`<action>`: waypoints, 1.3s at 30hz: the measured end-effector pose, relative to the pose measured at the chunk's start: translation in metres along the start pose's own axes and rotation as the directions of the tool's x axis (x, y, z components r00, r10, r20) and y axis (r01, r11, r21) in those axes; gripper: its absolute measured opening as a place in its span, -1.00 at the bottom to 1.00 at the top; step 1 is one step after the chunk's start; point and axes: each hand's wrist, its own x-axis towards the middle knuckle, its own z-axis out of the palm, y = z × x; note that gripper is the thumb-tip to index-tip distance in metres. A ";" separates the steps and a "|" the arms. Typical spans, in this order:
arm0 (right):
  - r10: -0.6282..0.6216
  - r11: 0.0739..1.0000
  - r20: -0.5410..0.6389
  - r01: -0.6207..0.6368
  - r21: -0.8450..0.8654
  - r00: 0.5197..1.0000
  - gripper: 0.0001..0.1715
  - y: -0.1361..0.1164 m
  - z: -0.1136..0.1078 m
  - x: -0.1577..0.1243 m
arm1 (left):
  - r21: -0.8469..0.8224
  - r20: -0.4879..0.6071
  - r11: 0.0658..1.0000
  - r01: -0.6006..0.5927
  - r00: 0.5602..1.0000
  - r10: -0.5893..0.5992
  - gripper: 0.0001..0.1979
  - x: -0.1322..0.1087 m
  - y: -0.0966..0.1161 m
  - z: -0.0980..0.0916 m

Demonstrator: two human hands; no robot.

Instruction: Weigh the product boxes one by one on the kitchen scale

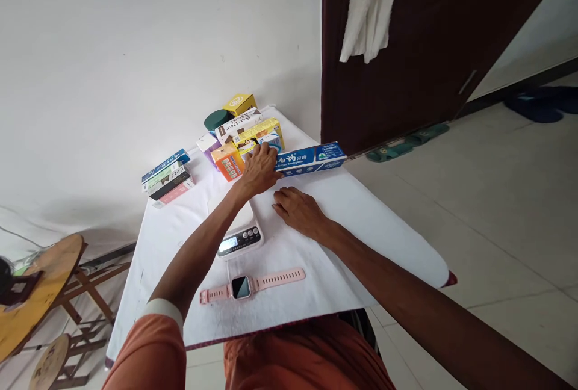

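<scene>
My left hand (261, 170) is closed around the left end of a long blue toothpaste box (311, 158), hiding that end. The box lies across the right side of a group of packages. Just below it, my right hand (300, 212) rests on the white cloth with its fingers curled in, and nothing shows in them. Under my left forearm is a white digital scale (257, 236) with a lit display; the forearm covers part of its plate. Beside my left hand stand an orange box (227, 161) and a yellow box (272, 128).
A white "Super Meal" box (239, 125), a dark green lid (217, 119) and another yellow box (239, 104) stand behind. Several stacked boxes (168, 179) sit left. A pink smartwatch (241, 287) lies in front on the table (334, 275). A wooden stool (49, 363) stands at left.
</scene>
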 end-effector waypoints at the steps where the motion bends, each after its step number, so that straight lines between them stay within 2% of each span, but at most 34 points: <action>1: -0.003 1.000 -0.002 0.003 0.001 1.000 -0.87 0.000 0.000 0.000 | -0.010 -0.036 1.000 -0.011 0.999 0.011 -0.63 -0.006 -0.002 -0.006; 4: -0.017 1.000 -0.014 0.018 0.014 1.000 -0.86 0.002 0.001 -0.002 | -0.067 -0.142 0.998 -0.021 0.990 0.011 -0.64 -0.036 -0.019 -0.024; 8: -0.017 0.999 -0.016 0.017 0.039 1.000 -0.82 0.002 0.003 -0.003 | -0.160 -0.217 0.987 0.030 0.974 -0.064 -0.63 -0.098 -0.057 -0.040; 12: -0.028 0.999 -0.049 0.030 0.039 0.998 -0.80 0.003 0.007 -0.003 | -0.224 -0.157 0.968 0.115 0.976 -0.153 -0.65 -0.157 -0.088 -0.035; 16: -0.036 0.998 -0.080 0.039 0.045 0.996 -0.81 0.005 0.010 -0.003 | -0.252 -0.084 0.955 0.155 0.980 -0.181 -0.65 -0.191 -0.105 -0.017; 20: -0.067 0.995 -0.094 0.073 0.061 0.993 -0.79 0.007 0.011 -0.004 | -0.260 -0.039 0.948 0.185 0.979 -0.202 -0.66 -0.202 -0.110 -0.004; 25: -0.072 0.993 -0.110 0.082 0.089 0.991 -0.79 0.009 0.013 -0.006 | -0.227 0.004 0.948 0.221 0.974 -0.226 -0.62 -0.204 -0.110 0.001; 28: -0.073 0.991 -0.124 0.085 0.099 0.990 -0.80 0.010 0.015 -0.006 | -0.223 0.026 0.944 0.244 0.969 -0.244 -0.46 -0.208 -0.113 -0.002; 31: -0.072 0.991 -0.131 0.085 0.099 0.989 -0.80 0.009 0.016 -0.006 | -0.278 -0.021 0.929 0.246 0.965 -0.262 -0.30 -0.214 -0.118 -0.011; 35: -0.063 0.993 -0.123 0.075 0.096 0.990 -0.81 0.009 0.015 -0.006 | -0.307 -0.094 0.922 0.235 0.957 -0.275 -0.33 -0.212 -0.117 -0.016; 39: -0.097 0.988 -0.141 0.112 0.103 0.985 -0.80 0.010 0.015 -0.007 | -0.274 -0.040 0.937 0.217 0.971 -0.236 -0.39 -0.200 -0.100 -0.002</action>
